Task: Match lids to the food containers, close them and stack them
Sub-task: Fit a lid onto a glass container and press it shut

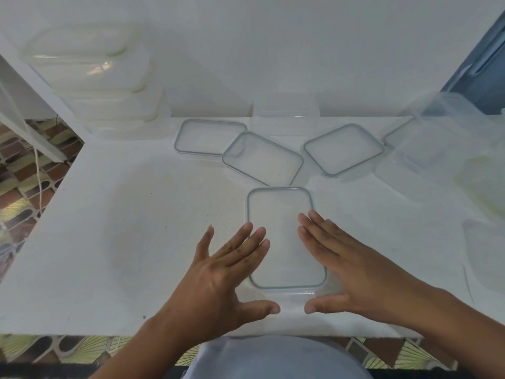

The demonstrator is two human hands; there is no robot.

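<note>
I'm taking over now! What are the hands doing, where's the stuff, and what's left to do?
Left hand: open, fingers straight at the left edge of the nearest clear rectangular lid with a grey rim.
Right hand: open, flat over its right side.
More grey-rimmed lids lie loose in the middle; clear plastic containers wait at the right.
Done: a stack of cloudy plastic containers stands far left.
Left: match the loose lids, close, stack.

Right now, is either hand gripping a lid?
No, the left hand and right hand are flat, with straight fingers, over the edges of the near lid.
</note>
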